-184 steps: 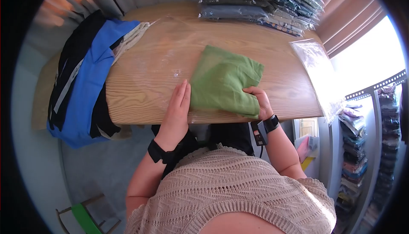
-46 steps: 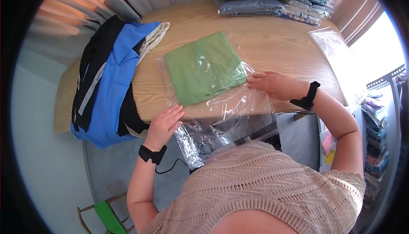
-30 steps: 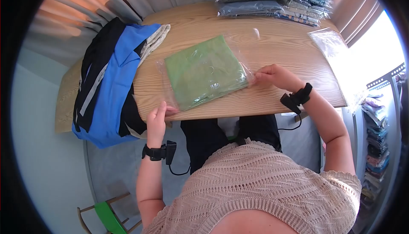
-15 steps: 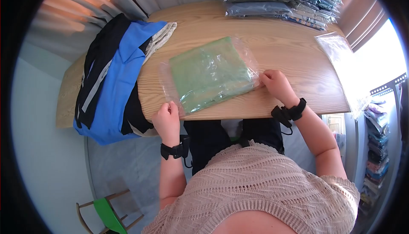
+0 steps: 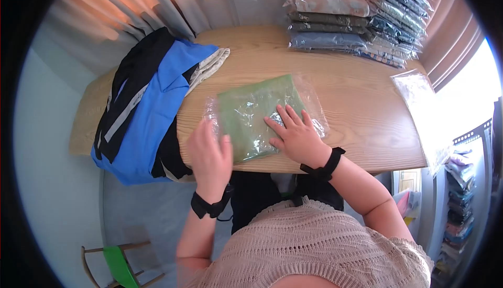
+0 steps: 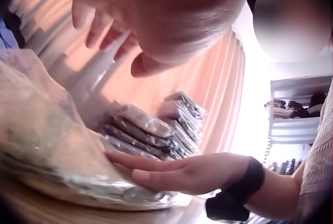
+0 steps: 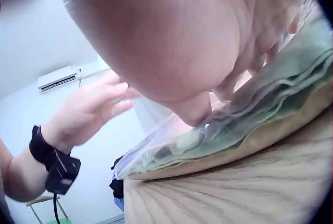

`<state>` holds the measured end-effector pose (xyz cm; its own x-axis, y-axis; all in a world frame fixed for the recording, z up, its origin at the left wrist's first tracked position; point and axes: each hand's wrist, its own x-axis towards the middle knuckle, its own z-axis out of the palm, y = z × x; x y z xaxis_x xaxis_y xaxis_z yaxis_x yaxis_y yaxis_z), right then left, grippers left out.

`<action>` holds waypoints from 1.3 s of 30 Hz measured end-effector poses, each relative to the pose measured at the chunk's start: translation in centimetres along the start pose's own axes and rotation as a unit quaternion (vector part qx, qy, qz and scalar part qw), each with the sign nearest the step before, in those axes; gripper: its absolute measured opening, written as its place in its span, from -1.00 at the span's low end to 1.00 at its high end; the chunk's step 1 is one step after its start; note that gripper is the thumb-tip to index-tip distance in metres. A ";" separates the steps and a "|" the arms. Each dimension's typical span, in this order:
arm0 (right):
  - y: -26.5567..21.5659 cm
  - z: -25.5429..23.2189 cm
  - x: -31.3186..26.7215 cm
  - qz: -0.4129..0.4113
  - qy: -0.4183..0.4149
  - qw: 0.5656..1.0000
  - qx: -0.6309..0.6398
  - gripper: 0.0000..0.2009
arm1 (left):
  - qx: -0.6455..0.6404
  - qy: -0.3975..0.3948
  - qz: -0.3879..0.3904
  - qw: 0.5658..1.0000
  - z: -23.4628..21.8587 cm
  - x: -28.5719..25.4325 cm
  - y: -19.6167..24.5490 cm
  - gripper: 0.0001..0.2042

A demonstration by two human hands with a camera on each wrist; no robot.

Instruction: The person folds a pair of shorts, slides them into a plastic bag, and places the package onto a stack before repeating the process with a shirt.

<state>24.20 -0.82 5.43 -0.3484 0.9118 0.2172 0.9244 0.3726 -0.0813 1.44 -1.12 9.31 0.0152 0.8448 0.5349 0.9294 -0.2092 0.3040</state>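
A folded green garment [image 5: 241, 115] lies on the table inside a clear plastic bag [image 5: 313, 104], whose see-through margins show at its left and right. My right hand [image 5: 301, 136] rests on top of it with fingers spread, pressing on the film; in the right wrist view its fingertips meet the bag's surface. My left hand [image 5: 210, 162] is raised at the bag's lower left corner, blurred, its fingers loose and holding nothing. The left wrist view shows the left hand [image 6: 156, 16] in the air above the bag [image 6: 36, 115].
Blue and black clothes [image 5: 152, 115] are heaped over the table's left end. Stacks of bagged garments [image 5: 327, 26] stand at the back right. Flat clear bags [image 5: 419, 104] lie along the right edge. A green-backed chair [image 5: 119, 267] is on the floor at lower left.
Six seconds ago the garment was bare in my hands; it is now bagged. The bag's loose end no longer hangs over the front edge. Both hands released the bag's sides; the right moved onto its top.
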 end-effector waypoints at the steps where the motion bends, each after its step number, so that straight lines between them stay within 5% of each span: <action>1: 0.2 0.0 0.0 -0.005 -0.004 1.000 -0.004 -0.48 | -0.056 -0.061 0.122 0.989 0.0 1.1 1.1 -0.58; 2: 0.4 0.1 0.2 -0.012 -0.005 1.000 0.000 -0.48 | -0.112 -0.118 0.241 0.957 0.3 2.1 1.8 -0.53; 3: 0.6 0.1 0.3 -0.019 -0.006 1.000 0.004 -0.47 | -0.116 -0.115 0.234 0.958 1.3 2.8 1.7 -0.53; 5: 1.1 0.2 0.9 -0.028 -0.023 0.999 0.007 -0.47 | 0.019 -0.215 0.363 0.906 3.6 3.7 1.0 -0.40; 9: 2.3 -0.7 1.6 -0.030 -0.043 0.998 -0.036 -0.46 | 0.115 -0.245 0.348 0.897 5.4 4.3 -1.1 -0.23; 27: 3.7 0.3 2.3 -0.026 -0.131 0.991 0.031 -0.45 | 0.061 -0.408 0.283 0.866 7.0 5.0 -1.8 -0.25; 39: 4.2 0.9 2.3 -0.044 -0.161 0.985 0.034 -0.42 | 0.061 -0.444 0.272 0.851 6.9 5.4 -1.6 -0.23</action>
<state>27.13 2.94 4.71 -0.4689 0.8785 -0.0919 0.8792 0.4542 -0.1442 2.54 7.15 6.27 0.6784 0.6896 -0.2532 0.7261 -0.6820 0.0880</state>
